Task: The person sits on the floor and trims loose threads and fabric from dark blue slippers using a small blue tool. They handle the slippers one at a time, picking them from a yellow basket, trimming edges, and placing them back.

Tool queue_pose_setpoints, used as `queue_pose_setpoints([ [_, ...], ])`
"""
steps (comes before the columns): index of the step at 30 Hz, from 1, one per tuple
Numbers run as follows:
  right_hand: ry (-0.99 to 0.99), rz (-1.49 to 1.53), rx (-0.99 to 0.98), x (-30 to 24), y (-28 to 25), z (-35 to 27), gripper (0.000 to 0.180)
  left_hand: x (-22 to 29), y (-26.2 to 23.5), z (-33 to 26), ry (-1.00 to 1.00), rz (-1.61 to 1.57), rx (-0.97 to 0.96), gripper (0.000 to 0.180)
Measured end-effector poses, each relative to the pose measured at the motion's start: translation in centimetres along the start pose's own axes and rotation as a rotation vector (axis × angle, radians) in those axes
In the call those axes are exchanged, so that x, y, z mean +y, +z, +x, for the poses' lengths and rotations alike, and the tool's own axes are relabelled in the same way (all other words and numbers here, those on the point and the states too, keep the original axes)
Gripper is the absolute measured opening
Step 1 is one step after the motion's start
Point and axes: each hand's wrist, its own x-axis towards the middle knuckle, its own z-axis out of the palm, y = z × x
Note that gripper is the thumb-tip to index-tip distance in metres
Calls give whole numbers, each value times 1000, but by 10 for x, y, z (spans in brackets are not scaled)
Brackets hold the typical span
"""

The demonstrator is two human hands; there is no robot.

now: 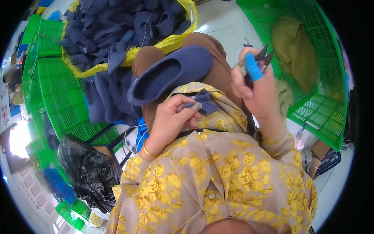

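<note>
- Around me is a bright workroom with a pale tiled floor (220, 19), where a tall green plastic mesh crate (317, 121) stands to my right, a length of olive cloth (296, 54) inside it.
- Ahead of my knees sits a wide yellow woven sack (163, 44) heaped with dark blue shoes (109, 17).
- Across my brown trousers (208, 45) lies one rounded navy fabric slip-on shoe (193, 64), its opening turned up. Unheld, it could slide, I judge, so a level lap would serve me best.
- My right hand (260, 91) is raised well apart from the shoe, fingers folded around the scissors, one finger wrapped in bright blue tape (254, 67).
- My left hand (171, 119), below the shoe's heel end, has thumb and fingertips pressed together, pinching the middle of the bow.
- The dark metal scissors (266, 60) show their blades parted, tips away from my left hand. I'd want them closed whenever I'm not cutting, and clear of my fingertips and the soft cloth if I were.
- Smallest is the navy fabric bow (209, 107), held over my lap just beside the shoe. A light grip at its centre should leave the loops uncrushed and easy to check.
</note>
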Motion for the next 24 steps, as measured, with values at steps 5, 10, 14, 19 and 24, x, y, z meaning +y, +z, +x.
queue_pose_setpoints([
  [5,-100,46,-156,-55,-39,15,22,12,-1,3,154,123,-49,13],
  [10,-264,-503,-165,-61,-33,7,16,28,11,18,258,235,-39,11],
  [14,-343,-1342,-372,-19,-11,-8,51,35,21,23,248,225,-40,11],
  [19,-384,-1286,-207,13,-15,2,35,35,8,25,385,355,38,12],
  [24,-157,-792,-39,45,-16,31,15,49,-27,56,213,283,245,21],
])
